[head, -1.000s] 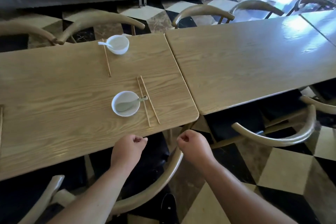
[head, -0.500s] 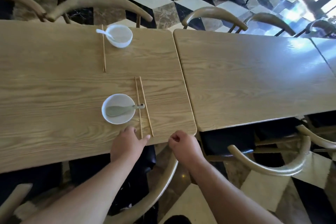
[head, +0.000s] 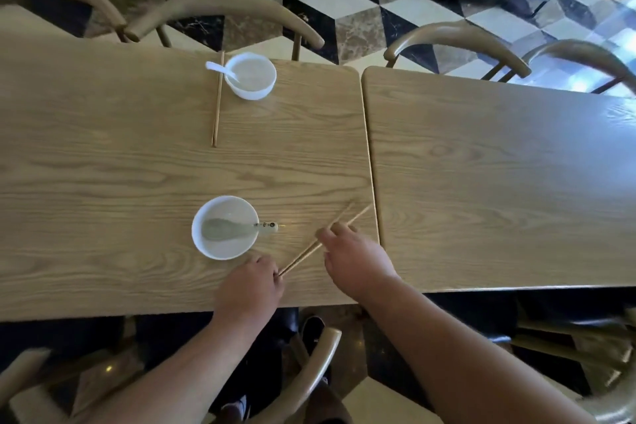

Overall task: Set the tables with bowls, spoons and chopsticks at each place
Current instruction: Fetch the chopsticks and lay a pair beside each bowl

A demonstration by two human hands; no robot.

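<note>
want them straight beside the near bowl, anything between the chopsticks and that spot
Only the spoon handle, poking from the bowl toward the chopsticks; nothing else visible lies between.

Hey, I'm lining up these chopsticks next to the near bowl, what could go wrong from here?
1. The chopsticks lie skewed, far tips splayed near the table edge; a push from the right hand and its grip could send one into the gap.
2. The spoon handle sticks out of the near bowl toward them; sweeping them sideways could knock it.
3. The left hand only meets their near ends, so the pair may finish uneven.
</note>
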